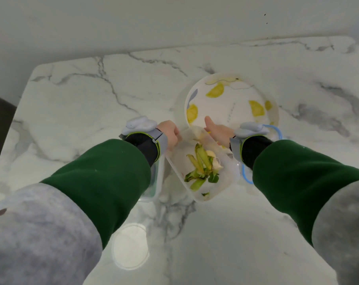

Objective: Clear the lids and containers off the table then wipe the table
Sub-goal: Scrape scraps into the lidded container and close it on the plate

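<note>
Marble table (75, 103): left hand (170, 134) grips container (223, 177) rim; right hand (219, 131) beside it.

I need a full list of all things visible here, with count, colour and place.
table: one, white marble with grey veins, fills the view
plate: one, white with yellow lemon print, beyond the hands
container: one, clear, between the hands
vegetable scraps: several, green and pale, inside the container
round lid: one, clear, beside the left sleeve
green-rimmed box: one, clear, under the left forearm
blue-rimmed lid: one, clear, under the right wrist
sleeves: two, dark green
left hand: fingers grip the container's rim
right hand: at the container's far rim, fingers hidden
</note>
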